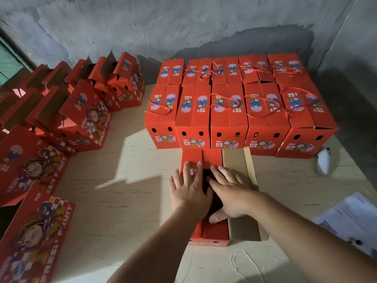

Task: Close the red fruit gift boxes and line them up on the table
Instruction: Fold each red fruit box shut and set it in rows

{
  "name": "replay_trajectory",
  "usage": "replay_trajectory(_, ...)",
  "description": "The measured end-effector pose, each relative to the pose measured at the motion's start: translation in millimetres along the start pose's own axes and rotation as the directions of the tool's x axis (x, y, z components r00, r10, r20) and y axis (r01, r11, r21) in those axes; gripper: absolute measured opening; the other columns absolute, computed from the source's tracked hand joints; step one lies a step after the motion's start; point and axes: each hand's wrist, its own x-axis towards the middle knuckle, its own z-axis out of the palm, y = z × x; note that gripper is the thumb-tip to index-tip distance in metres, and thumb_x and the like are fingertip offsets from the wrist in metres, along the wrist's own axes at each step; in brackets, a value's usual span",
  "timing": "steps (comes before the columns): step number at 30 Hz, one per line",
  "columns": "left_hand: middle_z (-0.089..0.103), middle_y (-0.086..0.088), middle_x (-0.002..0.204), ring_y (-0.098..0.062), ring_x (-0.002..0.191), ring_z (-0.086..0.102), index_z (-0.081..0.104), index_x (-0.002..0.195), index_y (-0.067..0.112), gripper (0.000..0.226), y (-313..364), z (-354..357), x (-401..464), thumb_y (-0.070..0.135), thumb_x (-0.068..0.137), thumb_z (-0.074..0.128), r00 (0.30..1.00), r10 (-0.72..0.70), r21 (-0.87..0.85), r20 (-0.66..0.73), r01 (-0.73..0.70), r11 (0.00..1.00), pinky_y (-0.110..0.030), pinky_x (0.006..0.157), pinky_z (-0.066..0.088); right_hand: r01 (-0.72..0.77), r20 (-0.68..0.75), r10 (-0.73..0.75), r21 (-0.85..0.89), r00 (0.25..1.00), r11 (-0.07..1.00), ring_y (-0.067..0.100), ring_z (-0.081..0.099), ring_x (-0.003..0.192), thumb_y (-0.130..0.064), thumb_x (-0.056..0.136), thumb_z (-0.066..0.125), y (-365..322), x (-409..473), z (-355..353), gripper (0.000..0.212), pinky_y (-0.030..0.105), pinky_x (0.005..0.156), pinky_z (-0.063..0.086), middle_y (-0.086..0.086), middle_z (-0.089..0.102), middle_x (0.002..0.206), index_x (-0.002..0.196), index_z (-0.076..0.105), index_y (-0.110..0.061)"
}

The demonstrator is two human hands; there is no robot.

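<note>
The pale wooden table point(126, 201) carries a block of closed red boxes point(234, 107) in two rows against its far edge, rope handles lying on their tops. Open red boxes point(81, 119), flaps raised, run along its left edge. The box being closed point(212, 231) sits mid-table, touching the block's front row, its right cardboard flap point(238, 166) folded outward. The left hand point(188, 189) presses flat on the left flap; the right hand point(230, 195) lies flat, fingers spread, beside it.

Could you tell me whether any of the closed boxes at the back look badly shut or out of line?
Yes. In the back row, the second box from the right has a top flap dipping, leaving a dark gap. The front-right box sits skewed, its lid lifting at the right edge.
</note>
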Motion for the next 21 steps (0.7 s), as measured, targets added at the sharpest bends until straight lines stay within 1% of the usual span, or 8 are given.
replay_trajectory(3, -0.029, -0.007, 0.167, -0.042, 0.155, -0.016, -0.03, 0.156, 0.034, 0.081, 0, 4, 4, 0.063, 0.098, 0.019, 0.999, 0.039, 0.056, 0.013, -0.039, 0.998, -0.057, 0.125, -0.004, 0.089, -0.464, -0.015, 0.138, 0.886, 0.986, 0.027, 0.0, 0.156, -0.062, 0.082, 0.067, 4, -23, -6, 0.091, 0.042, 0.122, 0.003, 0.003, -0.005, 0.171, 0.16, 0.028, -0.035)
replay_trajectory(6, -0.02, -0.005, 0.17, -0.041, 0.156, -0.01, -0.021, 0.159, 0.034, 0.079, -3, 4, 3, 0.052, 0.097, 0.024, 0.997, 0.068, -0.054, -0.026, -0.07, 0.996, -0.057, 0.126, -0.002, -0.028, -0.825, 0.295, 0.322, 0.482, 0.946, 0.034, 0.033, 0.146, -0.045, 0.08, 0.065, 21, -51, -3, 0.077, 0.051, 0.113, 0.027, 0.012, 0.032, 0.16, 0.151, 0.046, -0.024)
replay_trajectory(8, -0.004, -0.002, 0.172, -0.04, 0.157, -0.005, -0.011, 0.161, 0.034, 0.079, -4, 4, -1, 0.043, 0.095, 0.029, 0.991, 0.093, -0.138, -0.098, -0.106, 0.985, -0.056, 0.127, 0.0, -0.008, -0.588, 0.564, 0.688, 0.579, 0.725, 0.026, 0.03, 0.147, -0.048, 0.078, 0.062, 26, -63, 5, 0.089, 0.048, 0.115, 0.025, 0.009, 0.029, 0.161, 0.158, 0.032, -0.025)
replay_trajectory(10, 0.015, 0.002, 0.17, -0.038, 0.157, 0.001, 0.001, 0.163, 0.034, 0.078, -5, 3, -5, 0.035, 0.093, 0.035, 0.973, 0.15, -0.151, -0.175, -0.177, 0.973, -0.056, 0.127, 0.0, 0.056, -0.241, 0.493, 0.931, 0.836, 0.361, 0.005, 0.027, 0.145, -0.06, 0.078, 0.06, 7, -65, 10, 0.094, 0.034, 0.115, 0.026, -0.01, 0.024, 0.166, 0.16, 0.019, -0.041)
replay_trajectory(11, 0.021, 0.004, 0.168, -0.036, 0.157, 0.003, 0.007, 0.162, 0.035, 0.076, -5, 3, -6, 0.032, 0.092, 0.037, 0.964, 0.181, -0.153, -0.195, -0.212, 0.965, -0.055, 0.127, 0.001, 0.13, -0.236, 0.387, 0.951, 0.891, 0.279, -0.006, 0.027, 0.142, -0.062, 0.081, 0.059, -6, -62, 10, 0.086, 0.024, 0.113, 0.026, -0.021, 0.026, 0.164, 0.156, 0.021, -0.051)
replay_trajectory(14, 0.022, 0.009, 0.169, -0.029, 0.158, 0.005, 0.037, 0.153, 0.039, 0.056, -6, 2, -7, 0.042, 0.098, 0.028, 0.944, 0.261, -0.129, -0.203, -0.29, 0.948, -0.052, 0.128, 0.002, 0.298, -0.429, 0.295, 0.867, 0.854, 0.399, -0.023, 0.025, 0.135, -0.051, 0.097, 0.058, -31, -39, 12, 0.062, 0.012, 0.111, 0.025, -0.041, 0.029, 0.149, 0.148, 0.025, -0.063)
replay_trajectory(16, 0.015, 0.008, 0.171, -0.026, 0.158, 0.009, 0.047, 0.146, 0.033, 0.06, -5, 0, -10, 0.049, 0.098, 0.016, 0.944, 0.251, -0.196, -0.215, -0.294, 0.936, -0.049, 0.128, 0.006, 0.235, -0.422, 0.325, 0.843, 0.846, 0.483, -0.007, 0.02, 0.145, -0.039, 0.101, 0.059, -36, -21, 8, 0.076, 0.023, 0.119, 0.02, -0.018, 0.021, 0.159, 0.162, 0.013, -0.04)
replay_trajectory(21, -0.008, 0.004, 0.172, -0.03, 0.148, 0.026, 0.015, 0.162, 0.025, 0.078, -7, -15, -6, 0.054, 0.089, 0.012, 0.958, 0.19, -0.298, -0.215, -0.249, 0.921, -0.048, 0.118, 0.023, 0.222, -0.461, 0.334, 0.8, 0.822, 0.558, -0.006, 0.016, 0.143, -0.03, 0.099, 0.064, -34, 0, 9, 0.085, 0.021, 0.114, 0.017, -0.006, 0.017, 0.16, 0.163, 0.008, -0.034)
